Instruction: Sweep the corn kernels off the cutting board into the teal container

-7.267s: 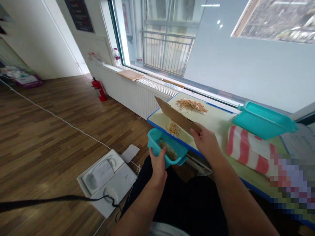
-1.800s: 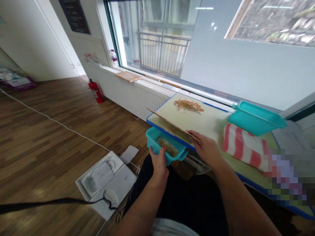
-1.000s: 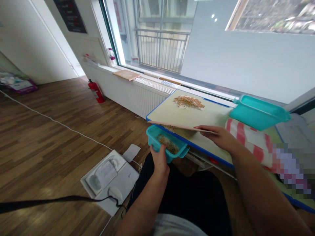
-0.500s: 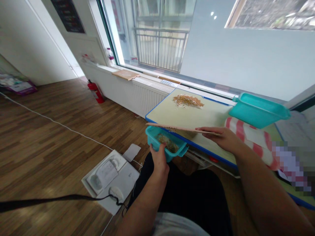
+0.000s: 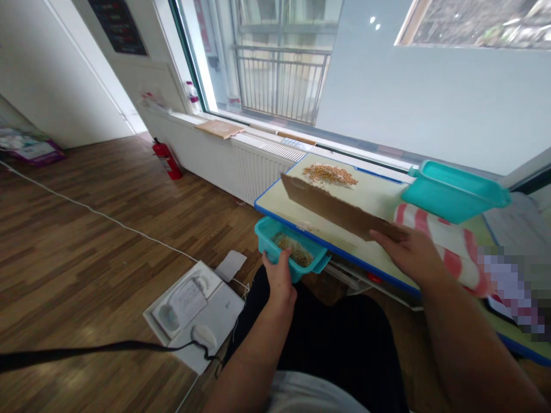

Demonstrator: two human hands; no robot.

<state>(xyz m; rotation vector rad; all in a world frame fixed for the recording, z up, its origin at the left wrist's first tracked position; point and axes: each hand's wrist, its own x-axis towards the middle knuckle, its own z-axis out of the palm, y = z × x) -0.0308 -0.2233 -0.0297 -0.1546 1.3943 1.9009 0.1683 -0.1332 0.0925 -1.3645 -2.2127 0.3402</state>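
Observation:
My left hand (image 5: 279,272) grips the near side of a small teal plastic bin (image 5: 263,232), with the thumb over its rim. Inside the bin lies a layer of mixed grains (image 5: 297,251). The bin sits just below the front edge of the table (image 5: 379,202), above my lap. My right hand (image 5: 408,252) holds one end of a long strip of brown cardboard (image 5: 336,209), tilted on its edge over the tabletop. Behind the strip rests a pile of orange and yellowish grains (image 5: 329,174). A pale smear of residue (image 5: 306,226) marks the table near the bin.
A second teal bin (image 5: 456,192) stands at the table's back right, beside a red-and-white striped bag (image 5: 451,258). A radiator (image 5: 224,155) and a window run behind. On the floor are a fire extinguisher (image 5: 167,160), a white box (image 5: 193,315) and a cable.
My right hand has swung the cardboard strip away from the bin, back over the table, and turned its broad face toward me. My left hand and the bin have stayed in place.

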